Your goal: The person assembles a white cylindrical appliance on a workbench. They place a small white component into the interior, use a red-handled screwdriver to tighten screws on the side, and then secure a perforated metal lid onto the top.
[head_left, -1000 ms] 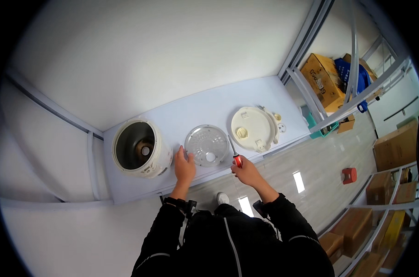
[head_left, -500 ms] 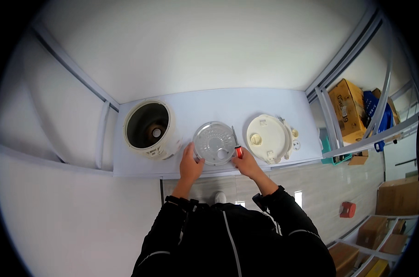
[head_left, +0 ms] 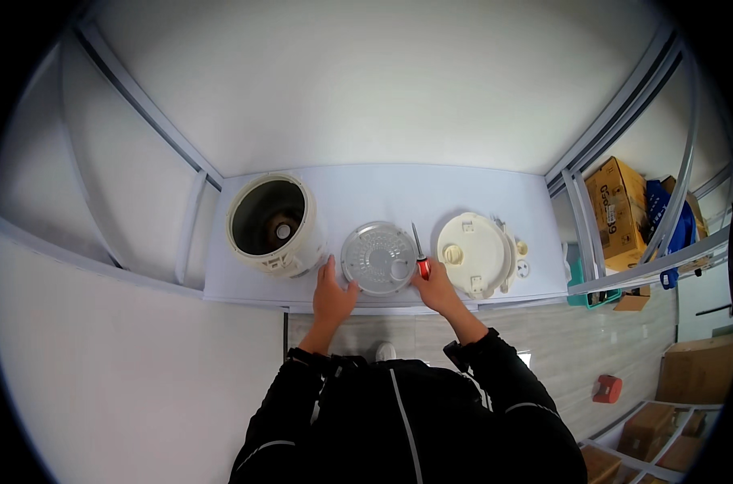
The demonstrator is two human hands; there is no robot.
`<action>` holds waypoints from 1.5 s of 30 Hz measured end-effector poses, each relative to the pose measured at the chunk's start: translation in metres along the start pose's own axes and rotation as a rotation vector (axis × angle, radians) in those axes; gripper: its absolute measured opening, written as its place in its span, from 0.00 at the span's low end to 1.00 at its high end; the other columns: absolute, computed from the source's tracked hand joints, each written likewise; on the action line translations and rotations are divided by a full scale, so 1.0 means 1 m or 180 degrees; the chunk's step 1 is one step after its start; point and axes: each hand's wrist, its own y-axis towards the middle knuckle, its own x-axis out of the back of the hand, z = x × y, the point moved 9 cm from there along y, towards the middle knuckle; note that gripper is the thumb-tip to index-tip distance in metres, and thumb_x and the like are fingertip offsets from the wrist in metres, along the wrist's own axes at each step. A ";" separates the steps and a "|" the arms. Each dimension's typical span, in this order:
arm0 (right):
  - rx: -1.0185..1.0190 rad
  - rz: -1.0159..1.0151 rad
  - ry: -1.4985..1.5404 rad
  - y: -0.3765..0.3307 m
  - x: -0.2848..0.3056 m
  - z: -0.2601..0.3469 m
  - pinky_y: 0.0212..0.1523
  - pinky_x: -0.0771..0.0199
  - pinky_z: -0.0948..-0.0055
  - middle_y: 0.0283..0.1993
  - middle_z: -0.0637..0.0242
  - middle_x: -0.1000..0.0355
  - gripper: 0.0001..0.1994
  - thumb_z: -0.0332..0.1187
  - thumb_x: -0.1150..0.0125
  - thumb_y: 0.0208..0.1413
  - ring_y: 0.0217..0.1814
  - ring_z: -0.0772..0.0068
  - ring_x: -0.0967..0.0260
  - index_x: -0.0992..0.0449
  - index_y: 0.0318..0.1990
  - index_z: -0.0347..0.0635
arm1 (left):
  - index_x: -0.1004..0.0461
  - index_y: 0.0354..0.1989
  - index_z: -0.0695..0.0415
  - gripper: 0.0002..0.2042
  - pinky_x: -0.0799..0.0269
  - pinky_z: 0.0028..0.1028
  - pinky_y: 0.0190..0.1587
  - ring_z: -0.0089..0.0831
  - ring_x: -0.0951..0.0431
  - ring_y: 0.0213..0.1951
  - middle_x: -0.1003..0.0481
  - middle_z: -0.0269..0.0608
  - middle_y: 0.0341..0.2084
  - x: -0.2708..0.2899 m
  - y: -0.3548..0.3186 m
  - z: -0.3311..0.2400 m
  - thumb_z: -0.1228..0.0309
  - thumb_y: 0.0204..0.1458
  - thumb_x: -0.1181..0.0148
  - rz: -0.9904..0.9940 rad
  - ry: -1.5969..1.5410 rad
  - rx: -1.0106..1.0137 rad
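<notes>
Pale table (head_left: 382, 194), cream canister (head_left: 279, 234), silvery disc (head_left: 377, 258), cream cover (head_left: 481, 260)

Pale tabletop (head_left: 382, 189) against a white wall (head_left: 382, 97). Left hand (head_left: 334, 298) beside a round grey disc (head_left: 370, 246) — fingers spread, thumb near its rim; contact hard to tell. Right hand (head_left: 437, 289) grips a red-handled screwdriver (head_left: 423, 266), shaft pointing away from the wearer, just right of the disc. Further left, an open cream cylinder (head_left: 310, 250), dark inside. Further right, a round cream cover (head_left: 487, 256) — small parts (head_left: 522, 247) at its far side.
</notes>
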 end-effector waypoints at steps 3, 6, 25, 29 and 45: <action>-0.0160 -0.0011 0.0218 -0.009 0.002 0.009 0.37 0.28 0.56 0.30 0.51 0.25 0.08 0.27 0.36 0.56 0.33 0.54 0.26 0.25 0.41 0.32 | 0.42 0.77 0.63 0.42 0.34 0.45 0.72 0.55 0.32 0.71 0.33 0.59 0.71 -0.003 0.017 -0.001 0.64 0.55 0.30 -0.0067 -0.0020 -0.0308; -0.0343 -0.0009 0.0301 -0.017 0.004 0.016 0.40 0.26 0.58 0.32 0.53 0.25 0.10 0.27 0.36 0.57 0.35 0.56 0.25 0.25 0.44 0.32 | 0.41 0.77 0.63 0.42 0.35 0.44 0.73 0.55 0.34 0.73 0.35 0.59 0.73 -0.016 0.027 0.006 0.64 0.55 0.29 0.0268 -0.0166 -0.0091; -0.0801 0.0254 0.0147 -0.004 -0.003 0.005 0.46 0.23 0.61 0.40 0.56 0.22 0.17 0.31 0.35 0.58 0.42 0.61 0.22 0.25 0.52 0.33 | 0.37 0.74 0.65 0.41 0.29 0.45 0.67 0.56 0.27 0.65 0.38 0.59 0.68 -0.021 0.018 0.014 0.58 0.54 0.30 0.0746 0.0199 0.0504; -0.0904 0.0279 0.0267 0.003 -0.007 -0.017 0.38 0.22 0.66 0.40 0.63 0.24 0.15 0.31 0.34 0.59 0.37 0.71 0.25 0.26 0.52 0.38 | 0.37 0.74 0.65 0.41 0.29 0.45 0.67 0.57 0.28 0.65 0.36 0.59 0.66 -0.014 0.012 0.017 0.58 0.53 0.29 0.0598 0.0143 0.0416; -0.0331 -0.0305 0.0727 0.012 0.046 0.061 0.39 0.25 0.69 0.35 0.64 0.25 0.14 0.27 0.35 0.61 0.36 0.73 0.26 0.26 0.52 0.35 | 0.35 0.71 0.65 0.35 0.22 0.36 0.49 0.36 0.18 0.41 0.30 0.53 0.54 0.038 0.001 -0.051 0.73 0.54 0.27 0.0090 -0.0596 -0.0473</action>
